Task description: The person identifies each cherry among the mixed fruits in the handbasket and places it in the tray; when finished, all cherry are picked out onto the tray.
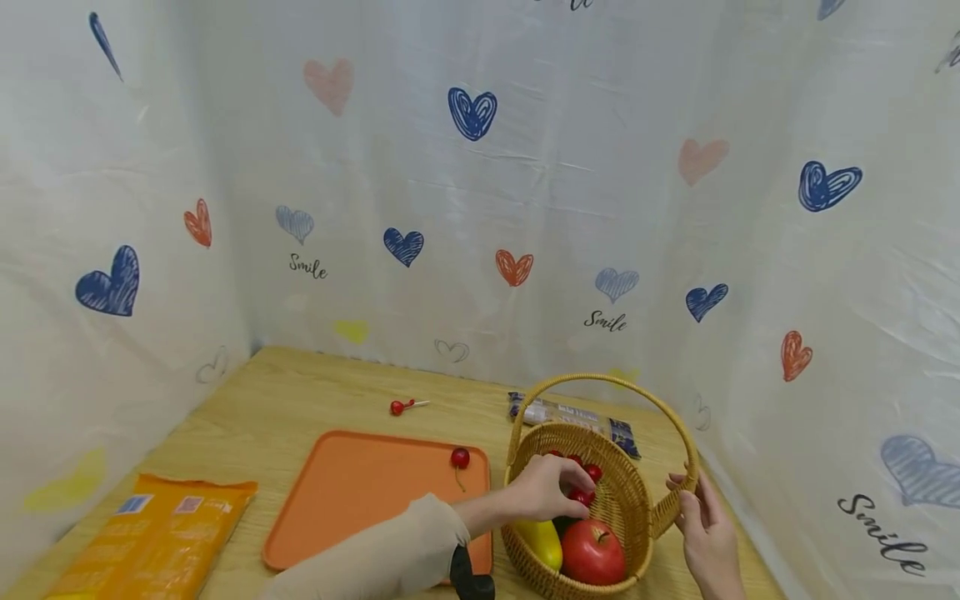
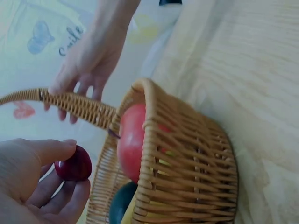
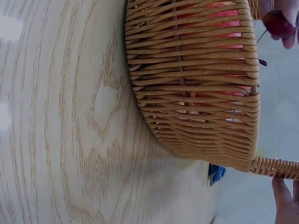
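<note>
One red cherry (image 1: 581, 497), pinched by the left hand (image 1: 549, 487), is over the wicker basket (image 1: 628, 508) near the table's (image 1: 337, 387) right edge in the head view, a red apple (image 1: 592, 556) and yellow fruit (image 1: 543, 543) inside. Left wrist: it looks round, dark; the right hand (image 2: 92, 60) grips the handle (image 2: 99, 112). Right wrist: its thin stem (image 3: 262, 36) shows.

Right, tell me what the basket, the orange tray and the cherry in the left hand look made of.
Basket: wicker or a plastic imitation, going by its interwoven tan strands; slight sheen.
Orange tray: probably moulded plastic, matt, given its even colour and rounded corners.
Cherry in the left hand: smooth, dark red with a faint sheen; real fruit or plastic, the look leaves it open.
</note>
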{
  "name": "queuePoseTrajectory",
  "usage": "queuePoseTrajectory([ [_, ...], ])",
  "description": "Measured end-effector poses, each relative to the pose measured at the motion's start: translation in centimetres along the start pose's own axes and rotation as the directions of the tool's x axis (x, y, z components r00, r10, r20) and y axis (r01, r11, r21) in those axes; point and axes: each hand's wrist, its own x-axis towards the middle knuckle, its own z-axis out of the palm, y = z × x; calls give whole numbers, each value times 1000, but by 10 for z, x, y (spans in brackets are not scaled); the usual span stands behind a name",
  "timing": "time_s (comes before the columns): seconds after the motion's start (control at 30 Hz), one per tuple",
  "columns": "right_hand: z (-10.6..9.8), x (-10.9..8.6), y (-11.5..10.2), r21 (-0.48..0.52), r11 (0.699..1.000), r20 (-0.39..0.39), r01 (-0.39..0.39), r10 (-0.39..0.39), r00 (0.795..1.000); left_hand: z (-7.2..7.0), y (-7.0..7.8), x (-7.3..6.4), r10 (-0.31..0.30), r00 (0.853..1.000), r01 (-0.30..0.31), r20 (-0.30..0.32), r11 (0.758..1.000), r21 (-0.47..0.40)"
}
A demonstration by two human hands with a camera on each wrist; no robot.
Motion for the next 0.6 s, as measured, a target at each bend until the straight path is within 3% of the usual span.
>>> queuePoseTrajectory([
  [0.1,0,-1,0,-3,1000,-7,-9,9,1000,-1,2,-9,27,999,-26,25,999,-41],
  [0.23,1,0,-1,-17,1000,-4,-18,18,1000,-10,-3,-26,33,999,-32,9,994,-106],
  [0.43,-2,0,-2,-52,999,4,8,-8,1000,-36,-22,-53,48,995,-64,-92,982,-178],
  [0.6,-1,-1,-1,-19,1000,-6,24,-24,1000,-66,-40,-65,44,981,-76,-188,983,-166],
])
